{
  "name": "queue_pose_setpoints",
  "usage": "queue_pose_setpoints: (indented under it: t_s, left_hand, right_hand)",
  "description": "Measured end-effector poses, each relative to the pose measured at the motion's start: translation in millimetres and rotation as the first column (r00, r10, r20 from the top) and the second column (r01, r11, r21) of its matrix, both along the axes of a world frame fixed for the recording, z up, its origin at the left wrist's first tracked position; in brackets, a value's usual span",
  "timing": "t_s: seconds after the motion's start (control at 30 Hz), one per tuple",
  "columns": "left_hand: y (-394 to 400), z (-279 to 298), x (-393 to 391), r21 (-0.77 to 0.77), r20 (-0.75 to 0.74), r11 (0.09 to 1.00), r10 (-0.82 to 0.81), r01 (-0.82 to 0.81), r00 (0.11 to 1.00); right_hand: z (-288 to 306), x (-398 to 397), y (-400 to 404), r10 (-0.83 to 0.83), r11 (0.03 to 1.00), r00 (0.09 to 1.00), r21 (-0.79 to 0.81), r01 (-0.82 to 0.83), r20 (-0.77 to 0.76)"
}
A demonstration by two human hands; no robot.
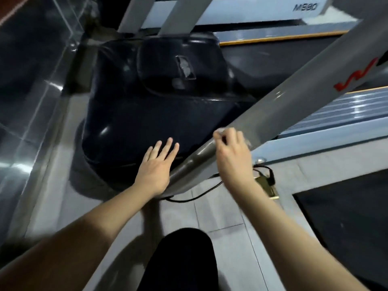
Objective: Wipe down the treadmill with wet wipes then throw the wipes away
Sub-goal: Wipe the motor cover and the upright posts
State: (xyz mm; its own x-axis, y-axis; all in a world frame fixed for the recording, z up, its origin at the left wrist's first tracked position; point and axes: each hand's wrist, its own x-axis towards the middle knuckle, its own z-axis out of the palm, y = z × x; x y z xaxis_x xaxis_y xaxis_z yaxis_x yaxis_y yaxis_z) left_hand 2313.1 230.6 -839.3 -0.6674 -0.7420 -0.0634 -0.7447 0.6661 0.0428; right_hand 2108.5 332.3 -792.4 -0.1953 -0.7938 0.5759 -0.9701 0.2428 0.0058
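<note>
A grey upright post (294,97) of the treadmill slants from the upper right down to the floor at the centre. My right hand (233,156) is curled over the post's lower part and grips a pale wet wipe (222,131) against it; only the wipe's edge shows past my fingers. The treadmill's dark glossy motor cover (151,106) fills the middle of the view. Beside the post's base, my left hand (157,164) lies with straight fingers on the cover's near edge.
A black cable (210,190) runs from a plug (266,179) in a brass floor socket past the post's base. The treadmill belt (273,59) and ribbed side rail (340,114) lie to the right. A glass wall (31,91) stands left. My dark-clad knee (182,259) is below.
</note>
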Motion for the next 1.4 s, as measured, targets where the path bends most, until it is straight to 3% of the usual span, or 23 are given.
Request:
queue_pose_setpoints:
  t_s: [0.13,0.27,0.33,0.43,0.5,0.6,0.7,0.77,0.83,0.9,0.97,1.03,1.07,1.2,1.23,1.3,1.4]
  left_hand:
    - [0.4,-5.4,-0.3,-0.025,-0.04,1.0,0.007,-0.008,0.999]
    - [2.6,-6.0,-6.7,-0.021,-0.004,0.998,0.051,-0.051,0.999]
    - [5.2,-7.3,-11.1,-0.025,0.012,0.998,0.06,-0.06,0.998]
    - [13.8,-0.6,-21.1,0.007,0.064,0.993,0.116,-0.116,0.991]
    - [20.1,5.5,-31.1,0.022,0.081,0.988,0.148,-0.15,0.986]
    - [24.9,13.4,-47.3,0.027,0.021,0.981,0.19,-0.191,0.982]
    - [36.2,33.2,-83.3,0.084,-0.206,0.991,0.116,-0.1,0.972]
    - [51.0,56.0,-115.7,0.165,-0.432,0.986,0.084,-0.013,0.898]
    - [62.5,86.5,-149.4,0.234,-0.541,0.971,0.09,0.047,0.836]
    - [62.0,106.9,-175.2,0.201,-0.597,0.972,0.023,0.122,0.802]
    - [59.9,123.9,-196.4,0.173,-0.625,0.972,-0.017,0.16,0.781]
    - [61.8,135.1,-211.2,0.181,-0.644,0.971,-0.004,0.158,0.765]
    - [64.0,138.4,-215.2,0.19,-0.644,0.971,0.011,0.146,0.765]
    - [66.1,139.1,-214.7,0.23,-0.64,0.967,0.063,0.113,0.766]
    - [65.2,139.5,-215.1,0.248,-0.641,0.963,0.079,0.109,0.764]
    - [64.2,140.3,-215.1,0.26,-0.64,0.96,0.088,0.107,0.763]
    - [69.3,141.3,-215.5,0.258,-0.626,0.96,0.082,0.107,0.775]
  right_hand:
    - [-29.7,22.1,2.7,0.146,0.988,0.979,0.026,-0.151,0.142]
    - [-40.8,15.1,15.8,0.274,0.961,0.948,-0.026,-0.274,0.163]
    - [-38.9,1.6,22.1,0.22,0.972,0.933,-0.14,-0.186,0.286]
    - [-19.4,-36.6,28.0,0.131,0.926,0.747,-0.35,0.143,0.652]
    - [-2.1,-68.0,30.0,0.145,0.84,0.635,-0.434,0.327,0.759]
    - [22.6,-93.6,23.9,0.268,0.713,0.524,-0.532,0.457,0.809]
    - [45.6,-78.5,19.6,0.315,0.691,0.625,-0.624,0.365,0.714]
    - [58.7,-73.1,19.5,0.349,0.723,0.708,-0.657,0.213,0.614]
    - [80.7,-89.0,18.2,0.372,0.691,0.732,-0.697,0.192,0.571]
    - [108.2,-121.8,14.1,0.391,0.557,0.7,-0.759,0.338,0.598]
    - [132.9,-160.0,13.4,0.405,0.441,0.603,-0.724,0.53,0.688]
    - [140.6,-176.7,17.5,0.434,0.409,0.497,-0.656,0.635,0.752]
    - [138.8,-173.2,17.7,0.436,0.412,0.494,-0.655,0.634,0.752]
    - [114.3,-123.4,15.3,0.425,0.554,0.686,-0.769,0.318,0.59]
    - [103.7,-122.4,14.3,0.41,0.558,0.704,-0.77,0.309,0.58]
    - [88.3,-137.1,10.9,0.407,0.485,0.614,-0.73,0.482,0.676]
    - [78.0,-151.8,14.4,0.412,0.501,0.322,-0.507,0.701,0.852]
